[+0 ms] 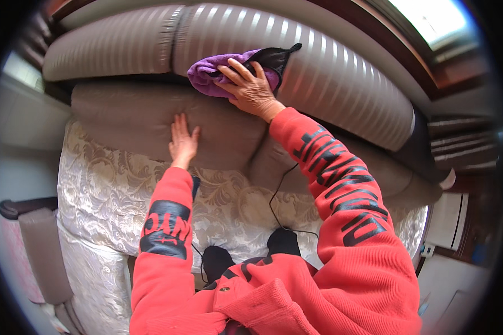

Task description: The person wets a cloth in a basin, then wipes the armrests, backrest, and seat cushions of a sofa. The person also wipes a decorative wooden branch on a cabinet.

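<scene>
My right hand [251, 90] presses a bunched purple cloth [209, 75] with black mesh edging against the lower part of the striped grey sofa backrest [339, 71]. Its fingers are spread over the cloth, and a black loop sticks out at the cloth's upper right. My left hand [183, 140] lies flat on the smooth brown-grey upholstery [130, 113] below the backrest, fingers apart, holding nothing. Under both arms spreads a shiny cream cover [109, 176] with a leaf pattern.
A thin black cable [270, 203] runs over the patterned cover. My dark-covered feet or knees [283, 241] rest on it. A brown padded armrest [46, 251] stands at the lower left. Dark wooden framing and a bright window [427, 21] are at the upper right.
</scene>
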Available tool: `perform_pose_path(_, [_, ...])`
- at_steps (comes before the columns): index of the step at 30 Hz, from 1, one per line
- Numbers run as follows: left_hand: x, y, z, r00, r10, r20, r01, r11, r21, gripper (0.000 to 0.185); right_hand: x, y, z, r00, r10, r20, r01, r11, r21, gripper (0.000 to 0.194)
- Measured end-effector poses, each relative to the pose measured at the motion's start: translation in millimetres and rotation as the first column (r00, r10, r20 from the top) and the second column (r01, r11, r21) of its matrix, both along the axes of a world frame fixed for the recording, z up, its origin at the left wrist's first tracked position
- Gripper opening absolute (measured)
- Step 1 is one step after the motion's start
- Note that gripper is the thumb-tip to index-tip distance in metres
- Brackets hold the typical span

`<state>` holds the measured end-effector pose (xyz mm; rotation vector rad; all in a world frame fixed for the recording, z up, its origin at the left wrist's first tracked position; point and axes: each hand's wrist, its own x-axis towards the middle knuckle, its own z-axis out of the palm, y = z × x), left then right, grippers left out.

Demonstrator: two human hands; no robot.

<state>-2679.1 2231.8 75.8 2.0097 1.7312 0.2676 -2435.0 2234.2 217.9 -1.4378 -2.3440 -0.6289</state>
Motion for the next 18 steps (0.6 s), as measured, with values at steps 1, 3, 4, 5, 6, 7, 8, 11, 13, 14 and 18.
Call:
perform_pose_path(1, [-0.8,1.1,-1.5,1.0,-0.007,0.0,0.007,0.999,0.047,0.074,19.5,-14.5,2.2,1.0,0.005,-0.017,-0.004,0.999,0.046,0.053])
perform_pose_path(3, [0.1,2.0,-5.1,1.0,-0.021,-0.023,0.023,0.996,0.089,0.073,61.9,-42.7,6.7,0.997,-0.046,-0.063,0.052,0.994,0.097,0.054])
perform_pose_path(4, [0.3,2.9,-5.3,0.999,-0.036,-0.025,0.038,0.994,0.107,0.073,82.8,-56.2,10.1,0.994,-0.083,-0.075,0.092,0.987,0.13,0.054])
perform_pose_path(5, [-0.2,3.7,-6.1,0.998,-0.038,-0.046,0.042,0.995,0.089,0.073,104.2,-70.9,13.4,0.988,-0.124,-0.093,0.137,0.981,0.14,0.055])
perform_pose_path(6, [0.8,3.5,-3.9,0.998,-0.059,-0.012,0.06,0.992,0.114,0.073,125.3,-85.6,18.8,0.984,-0.154,-0.086,0.166,0.973,0.157,0.054])
perform_pose_path(7, [-3.4,5.5,-5.5,0.999,-0.051,0.0,0.051,0.993,0.106,0.074,141.5,-96.6,18.6,0.981,-0.178,-0.073,0.188,0.97,0.152,0.054])
perform_pose_path(8, [-0.7,4.2,-1.4,0.997,-0.07,0.018,0.067,0.991,0.115,0.074,163.8,-112.9,23.8,0.973,-0.214,-0.081,0.226,0.954,0.197,0.052])
perform_pose_path(11, [-4.8,5.5,-1.9,0.997,-0.075,0.003,0.074,0.991,0.115,0.073,220.8,-155.4,24.4,0.929,-0.347,-0.126,0.367,0.905,0.215,0.051])
perform_pose_path(13, [-6.5,6.2,-2.7,0.995,-0.103,0.004,0.101,0.985,0.136,0.072,254.7,-181.3,23.0,0.888,-0.425,-0.175,0.456,0.861,0.224,0.052])
perform_pose_path(14, [-7.6,7.0,-3.4,0.994,-0.105,-0.002,0.104,0.985,0.14,0.072,271.1,-192.3,21.9,0.867,-0.458,-0.199,0.494,0.845,0.208,0.054])
perform_pose_path(18, [-7.6,11.2,-5.0,0.992,-0.107,-0.061,0.114,0.985,0.13,0.072,332.7,-233.1,16.1,0.799,-0.546,-0.252,0.601,0.739,0.303,0.043])
